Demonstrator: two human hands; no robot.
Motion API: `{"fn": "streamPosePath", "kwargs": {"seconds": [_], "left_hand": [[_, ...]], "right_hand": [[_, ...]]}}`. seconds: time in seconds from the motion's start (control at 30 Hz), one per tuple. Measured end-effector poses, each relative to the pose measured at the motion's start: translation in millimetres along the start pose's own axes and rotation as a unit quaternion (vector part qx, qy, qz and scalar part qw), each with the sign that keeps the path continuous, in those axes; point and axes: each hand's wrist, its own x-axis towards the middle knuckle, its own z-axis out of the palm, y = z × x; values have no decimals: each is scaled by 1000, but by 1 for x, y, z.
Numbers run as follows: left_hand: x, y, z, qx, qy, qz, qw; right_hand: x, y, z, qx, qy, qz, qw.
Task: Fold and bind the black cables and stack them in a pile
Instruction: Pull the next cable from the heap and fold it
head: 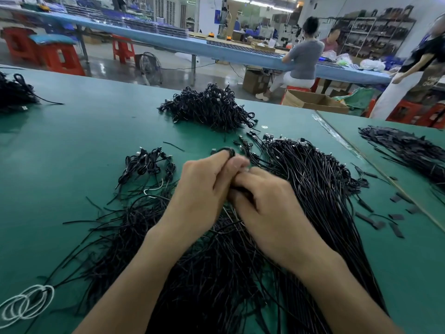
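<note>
My left hand (204, 189) and my right hand (265, 196) meet at the middle of the green table (84, 131), both closed on one folded black cable (227, 151) whose loop sticks out above my left fingers. Under my wrists lies a wide spread of loose straight black cables (313, 184). A small group of bound cables (147, 165) lies to the left of my hands. A large pile of bound cables (209, 107) sits farther back.
Black ties (375, 220) are scattered at the right, beside a seam to a second table with more black pieces (404, 148). White wire coils (26, 304) lie at the near left. Another cable heap (14, 92) sits far left. People work at benches beyond.
</note>
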Motion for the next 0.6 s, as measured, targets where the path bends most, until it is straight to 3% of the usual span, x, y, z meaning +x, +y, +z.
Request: {"fn": "streamPosePath", "kwargs": {"seconds": [0.13, 0.27, 0.33, 0.43, 0.6], "left_hand": [[1, 6, -13, 42, -59, -31, 997], [3, 4, -24, 69, -162, -167, 970], [4, 5, -29, -36, -200, -230, 952], [3, 10, -32, -231, -244, -251, 908], [5, 16, -24, -511, -207, -254, 795]], "right_hand": [[2, 1, -9, -17, 52, -35, 998], [4, 7, -13, -54, 120, -71, 989], [5, 11, -15, -4, 129, -61, 990], [4, 15, -9, 125, 129, -1, 984], [1, 17, 3, 171, 98, 66, 978]]}}
